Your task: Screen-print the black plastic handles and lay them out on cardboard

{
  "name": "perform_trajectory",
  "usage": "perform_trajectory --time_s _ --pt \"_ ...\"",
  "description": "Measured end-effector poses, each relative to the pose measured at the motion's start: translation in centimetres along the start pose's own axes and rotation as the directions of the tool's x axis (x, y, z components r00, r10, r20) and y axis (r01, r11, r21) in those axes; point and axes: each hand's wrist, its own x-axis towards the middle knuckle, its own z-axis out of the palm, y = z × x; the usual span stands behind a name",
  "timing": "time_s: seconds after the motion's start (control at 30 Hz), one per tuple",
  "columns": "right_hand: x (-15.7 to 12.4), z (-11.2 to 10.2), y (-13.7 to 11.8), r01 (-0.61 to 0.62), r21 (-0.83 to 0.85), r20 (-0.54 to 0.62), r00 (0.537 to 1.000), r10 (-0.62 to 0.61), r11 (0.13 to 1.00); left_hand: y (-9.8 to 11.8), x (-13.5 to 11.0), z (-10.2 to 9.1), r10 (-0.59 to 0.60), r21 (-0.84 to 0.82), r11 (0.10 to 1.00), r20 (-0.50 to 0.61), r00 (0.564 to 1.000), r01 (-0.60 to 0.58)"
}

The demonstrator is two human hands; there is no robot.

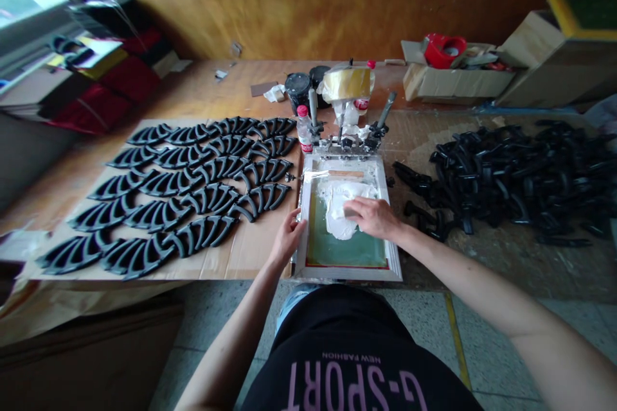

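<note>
A silver-framed printing screen (pixel 348 271) with green mesh lies in front of me, clamped at its far end. White ink (pixel 340 202) is spread over the upper mesh. My right hand (pixel 373 217) rests on the ink, fingers closed on a white squeegee-like piece (pixel 351 210) that is mostly hidden. My left hand (pixel 288 237) grips the frame's left edge. To the left, several black curved ribbed plastic parts (pixel 193 189) lie in rows on a cardboard sheet (pixel 250 250).
A heap of the same black parts (pixel 506 176) lies to the right. Behind the screen stand a small bottle (pixel 304 130), black ink cans (pixel 297 88) and a tape roll (pixel 346 83). Cardboard boxes (pixel 453 80) sit at the back right, and red and black items (pixel 116 77) under the window.
</note>
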Motion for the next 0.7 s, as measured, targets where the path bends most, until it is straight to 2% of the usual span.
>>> perform_trajectory --time_s 0.1,0.17,0.2,0.27,0.3,0.33,0.37,0.43,0.47,0.53,0.6,0.63,0.67,0.7 --pt "4.4 -2.6 1.5 -0.176 -0.010 -0.090 0.981 0.174 0.984 2.6 -1.3 -0.4 0.020 -0.010 1.000 -0.016 1.000 -0.020" --pt "6.1 -4.8 3.5 -0.278 -0.036 -0.160 0.950 0.269 0.960 4.9 -2.1 -0.7 0.051 -0.014 0.999 -0.057 0.997 -0.052" --pt "6.2 -5.9 4.7 -0.326 -0.037 -0.222 0.924 0.310 0.945 6.2 -2.4 -0.8 0.063 -0.026 0.998 -0.071 0.995 -0.065" --pt "5.2 -7.5 7.4 -0.415 -0.004 -0.380 0.842 0.382 0.910 8.9 -2.5 -0.7 0.094 -0.091 0.991 -0.077 0.993 -0.101" --pt "4.2 -7.8 8.7 -0.451 0.014 -0.430 0.803 0.413 0.892 10.2 -2.2 -0.5 0.131 -0.143 0.979 -0.089 0.987 -0.143" --pt "3.0 -7.7 9.7 -0.476 0.022 -0.444 0.783 0.435 0.879 11.6 -1.7 -0.3 0.190 -0.200 0.957 -0.116 0.975 -0.211" --pt "1.8 -7.2 10.3 -0.487 0.017 -0.427 0.786 0.447 0.873 12.9 -1.1 0.0 0.262 -0.254 0.922 -0.149 0.953 -0.293" --pt "-0.5 -4.7 10.2 -0.460 -0.003 -0.315 0.843 0.436 0.888 15.3 0.2 0.7 0.377 -0.321 0.848 -0.196 0.905 -0.422" --pt "-1.3 -3.1 9.6 -0.422 -0.013 -0.237 0.882 0.407 0.907 16.2 0.8 1.0 0.403 -0.334 0.829 -0.198 0.894 -0.448" --pt "-2.3 0.3 7.5 -0.342 -0.037 -0.098 0.936 0.337 0.939 16.7 1.5 1.8 0.391 -0.343 0.832 -0.195 0.899 -0.436" --pt "-2.6 3.0 4.8 -0.323 -0.070 0.020 0.945 0.325 0.944 15.3 1.1 3.1 0.313 -0.360 0.857 -0.204 0.928 -0.368" --pt "-2.5 3.8 3.4 -0.359 -0.077 0.057 0.930 0.364 0.930 13.8 0.6 3.9 0.234 -0.373 0.885 -0.161 0.959 -0.278" --pt "-2.4 4.4 2.0 -0.420 -0.071 0.074 0.902 0.425 0.905 11.9 -0.2 4.9 0.122 -0.378 0.915 -0.075 0.990 -0.142" --pt "-2.2 4.7 0.7 -0.483 -0.054 0.073 0.871 0.486 0.874 9.9 -1.2 6.0 -0.014 -0.361 0.932 0.042 0.999 0.028"
